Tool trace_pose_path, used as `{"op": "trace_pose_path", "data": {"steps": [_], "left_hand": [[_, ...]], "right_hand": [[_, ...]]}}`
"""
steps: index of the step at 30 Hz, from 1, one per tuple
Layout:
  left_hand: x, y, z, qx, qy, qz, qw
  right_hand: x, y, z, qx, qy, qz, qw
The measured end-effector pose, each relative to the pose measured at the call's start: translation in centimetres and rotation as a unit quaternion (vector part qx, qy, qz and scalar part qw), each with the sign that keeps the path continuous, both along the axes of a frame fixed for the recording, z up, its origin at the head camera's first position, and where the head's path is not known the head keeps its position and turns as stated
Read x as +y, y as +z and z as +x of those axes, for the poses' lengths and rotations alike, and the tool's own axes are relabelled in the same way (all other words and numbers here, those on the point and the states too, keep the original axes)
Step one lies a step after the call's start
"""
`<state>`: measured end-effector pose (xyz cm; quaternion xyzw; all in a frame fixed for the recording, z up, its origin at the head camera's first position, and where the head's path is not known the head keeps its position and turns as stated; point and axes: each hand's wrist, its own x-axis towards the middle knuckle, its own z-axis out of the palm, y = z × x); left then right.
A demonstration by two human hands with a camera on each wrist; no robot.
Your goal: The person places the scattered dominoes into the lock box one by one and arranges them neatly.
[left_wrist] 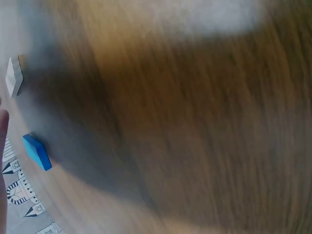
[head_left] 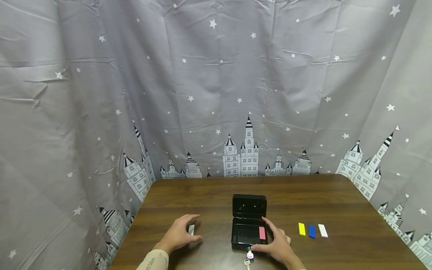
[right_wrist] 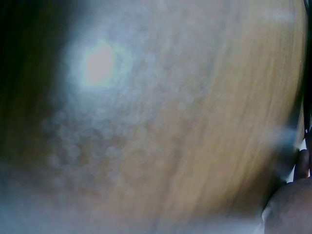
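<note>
A small black cash box (head_left: 239, 245) stands with its lid (head_left: 249, 206) raised, and a pink block (head_left: 262, 233) lies inside at the right. My right hand (head_left: 278, 245) holds the box at its right side, thumb at the front wall by the lock, forefinger at the back corner by the hinge. Keys (head_left: 249, 255) hang at the front of the box. On the left, my left hand (head_left: 179, 233) is spread, thumb and fingers apart around a white block (head_left: 191, 229). The left wrist view also shows a blue block (left_wrist: 37, 152) on the table, hidden from the head view.
Yellow (head_left: 302, 229), blue (head_left: 312, 231) and white blocks (head_left: 323, 230) lie in a row right of the box on the brown wooden table (head_left: 202, 202). A grey curtain (head_left: 216, 93) with stars and castles hangs behind it.
</note>
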<state>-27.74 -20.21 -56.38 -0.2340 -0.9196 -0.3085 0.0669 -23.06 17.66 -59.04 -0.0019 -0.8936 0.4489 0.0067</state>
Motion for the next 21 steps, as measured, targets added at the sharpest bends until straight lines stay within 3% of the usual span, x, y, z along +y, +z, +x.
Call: {"op": "trace_pose_path", "data": {"steps": [6,21], "left_hand": [[-0.8,0.2,-0.1,-0.018,-0.011,-0.036,0.9991],[-1.5,0.5,0.1,-0.061,-0.004,-0.057,0.9965]], "right_hand": [[-0.1,0.1,-0.1,-0.005,0.000,0.000,1.0000],[0.0,0.1,-0.1,-0.011,0.000,0.011,0.9999]]}}
